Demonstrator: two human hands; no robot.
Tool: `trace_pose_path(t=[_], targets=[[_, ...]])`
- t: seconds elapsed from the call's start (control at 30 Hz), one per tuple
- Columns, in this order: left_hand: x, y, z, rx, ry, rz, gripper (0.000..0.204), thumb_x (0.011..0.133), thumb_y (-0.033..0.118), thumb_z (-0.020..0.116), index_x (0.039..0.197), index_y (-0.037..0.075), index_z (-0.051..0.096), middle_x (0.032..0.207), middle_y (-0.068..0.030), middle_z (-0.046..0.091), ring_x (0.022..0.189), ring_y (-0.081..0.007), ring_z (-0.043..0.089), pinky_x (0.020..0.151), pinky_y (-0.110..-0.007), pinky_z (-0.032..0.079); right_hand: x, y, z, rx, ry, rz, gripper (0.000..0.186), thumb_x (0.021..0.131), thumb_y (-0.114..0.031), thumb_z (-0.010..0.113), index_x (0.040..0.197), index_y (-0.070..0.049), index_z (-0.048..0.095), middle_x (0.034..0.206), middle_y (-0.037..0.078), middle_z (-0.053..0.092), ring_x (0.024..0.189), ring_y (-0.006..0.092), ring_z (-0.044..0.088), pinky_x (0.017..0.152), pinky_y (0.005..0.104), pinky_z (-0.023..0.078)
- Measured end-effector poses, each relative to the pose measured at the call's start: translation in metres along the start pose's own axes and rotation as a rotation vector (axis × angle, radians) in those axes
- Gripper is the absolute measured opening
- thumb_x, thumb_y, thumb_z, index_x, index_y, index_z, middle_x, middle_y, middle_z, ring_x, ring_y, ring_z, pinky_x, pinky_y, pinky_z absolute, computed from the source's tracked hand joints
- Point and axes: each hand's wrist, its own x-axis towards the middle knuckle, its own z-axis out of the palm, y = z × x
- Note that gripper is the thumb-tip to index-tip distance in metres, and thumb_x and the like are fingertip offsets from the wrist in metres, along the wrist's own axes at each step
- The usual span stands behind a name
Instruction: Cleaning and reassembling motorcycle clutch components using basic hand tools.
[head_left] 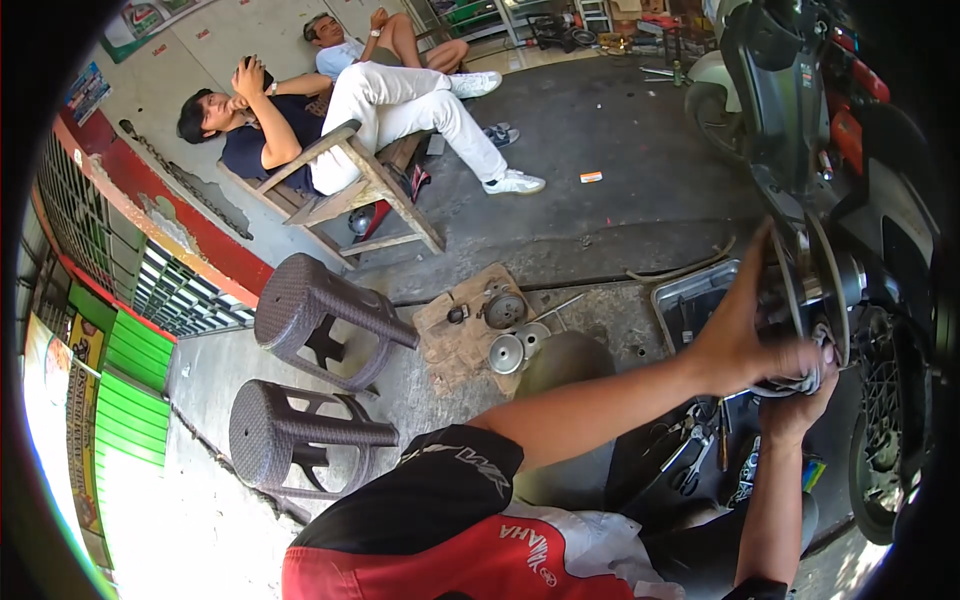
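Observation:
At the right, both my arms reach to the scooter's side, where two thin metal discs (836,290) stand on edge around a shiny hub. My left hand (738,345) is beside the nearer disc, its thumb side stretched upward along it. The lower fingers of that hand are smeared by motion and lie against a crumpled grey rag (822,352). From below, my right hand (800,408) is closed on this rag, close under the discs' lower edge. The rag partly hides the fingertips.
Pliers (688,445), a screwdriver (723,435) and other tools lie below my left forearm. A metal tray (660,300) sits beyond it. Round metal parts (505,352) rest on cardboard (440,335). Two woven-pattern stools (300,430) stand left. Two people sit by the wall, one on a wooden bench (375,190).

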Motion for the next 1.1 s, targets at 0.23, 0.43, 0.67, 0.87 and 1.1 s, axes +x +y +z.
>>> trace_pose_path(t=[0.23, 0.43, 0.67, 0.87, 1.1], targets=[[0.003, -0.015, -0.016, 0.248, 0.109, 0.044, 0.133, 0.069, 0.061, 0.085, 0.159, -0.007, 0.014, 0.152, -0.0278, 0.041, 0.144, -0.0379, 0.040, 0.121, -0.045, 0.030, -0.002, 0.006, 0.019, -0.007, 0.140, 0.032, 0.044, 0.105, -0.043, 0.049, 0.131, -0.009, 0.059, 0.120, 0.006, 0.067, 0.112, 0.0207, 0.064, 0.101, 0.0379, 0.049], [0.019, -0.006, -0.022, -0.363, -0.054, -0.438, 0.110, 0.080, 0.071, 0.072, 0.156, 0.003, 0.031, 0.138, -0.0215, 0.056, 0.126, -0.0313, 0.058, 0.112, -0.045, 0.042, 0.016, 0.002, 0.016, -0.003, 0.014, 0.044, 0.043, 0.105, -0.041, 0.052, 0.133, -0.009, 0.059, 0.121, 0.008, 0.069, 0.114, 0.0237, 0.065, 0.102, 0.0399, 0.049], [0.010, -0.016, -0.013, 0.174, 0.071, 0.004, 0.130, 0.066, 0.054, 0.091, 0.160, 0.003, 0.017, 0.146, -0.0252, 0.046, 0.141, -0.0358, 0.044, 0.118, -0.049, 0.036, 0.004, 0.001, 0.022, -0.024, 0.185, 0.052, 0.044, 0.103, -0.040, 0.057, 0.127, -0.003, 0.060, 0.114, 0.009, 0.067, 0.107, 0.0200, 0.065, 0.095, 0.0350, 0.050], [0.013, -0.007, -0.024, -0.446, -0.148, -0.575, 0.111, 0.080, 0.072, 0.073, 0.159, 0.009, 0.029, 0.149, -0.0164, 0.050, 0.138, -0.0263, 0.047, 0.113, -0.049, 0.040, 0.002, 0.001, 0.016, -0.062, 0.170, 0.062, 0.044, 0.104, -0.042, 0.053, 0.132, -0.007, 0.058, 0.119, 0.007, 0.068, 0.111, 0.0216, 0.064, 0.099, 0.0373, 0.049], [0.001, -0.012, -0.016, 0.424, 0.061, 0.150, 0.119, 0.075, 0.048, 0.085, 0.162, 0.009, 0.014, 0.150, -0.0187, 0.043, 0.137, -0.0345, 0.047, 0.117, -0.046, 0.036, -0.005, 0.005, 0.010, -0.120, 0.131, 0.044, 0.040, 0.105, -0.037, 0.054, 0.132, -0.007, 0.057, 0.120, 0.008, 0.066, 0.111, 0.0207, 0.064, 0.099, 0.0369, 0.050]])
